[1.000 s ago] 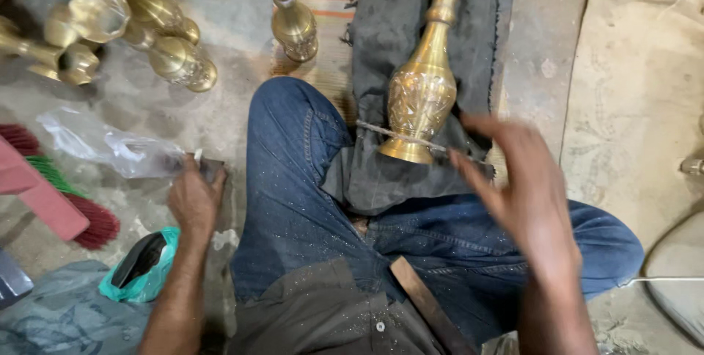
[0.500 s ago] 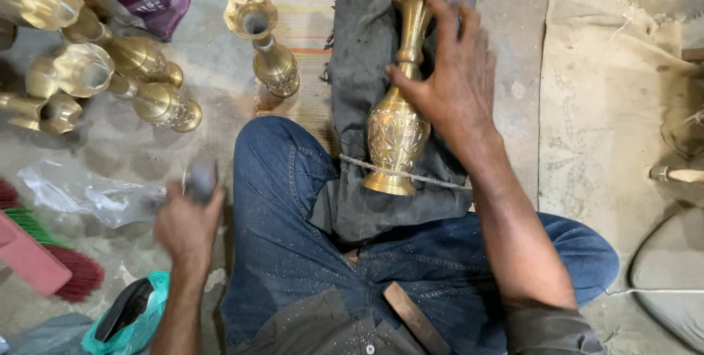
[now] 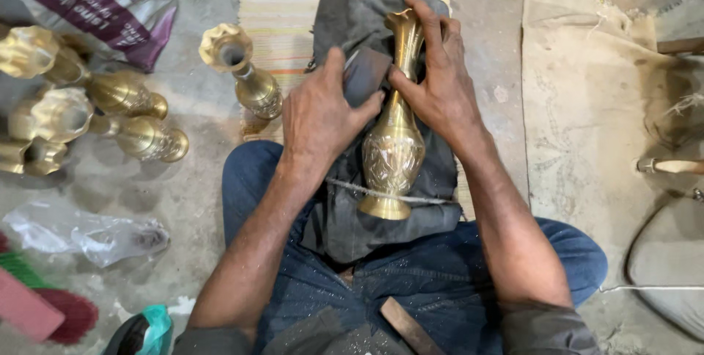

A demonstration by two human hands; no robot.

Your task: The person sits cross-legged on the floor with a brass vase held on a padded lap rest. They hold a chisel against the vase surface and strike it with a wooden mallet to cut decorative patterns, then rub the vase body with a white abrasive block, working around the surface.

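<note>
Grip: our right hand (image 3: 440,91) clasps the brass vase (image 3: 394,142) neck, left hand (image 3: 319,116) presses a dark pad (image 3: 364,76) against it, vase lying on the lap cloth (image 3: 345,223); risk, we judge: it rolls off under uneven rubbing.

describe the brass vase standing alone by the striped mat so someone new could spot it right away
Start at the dark grey cloth over the seated person's lap and look past the left hand to the striped woven mat. At its left edge stands the upright engraved brass vase with a scalloped open mouth. It stands alone, while the other brass vases lie clustered further left.
</note>
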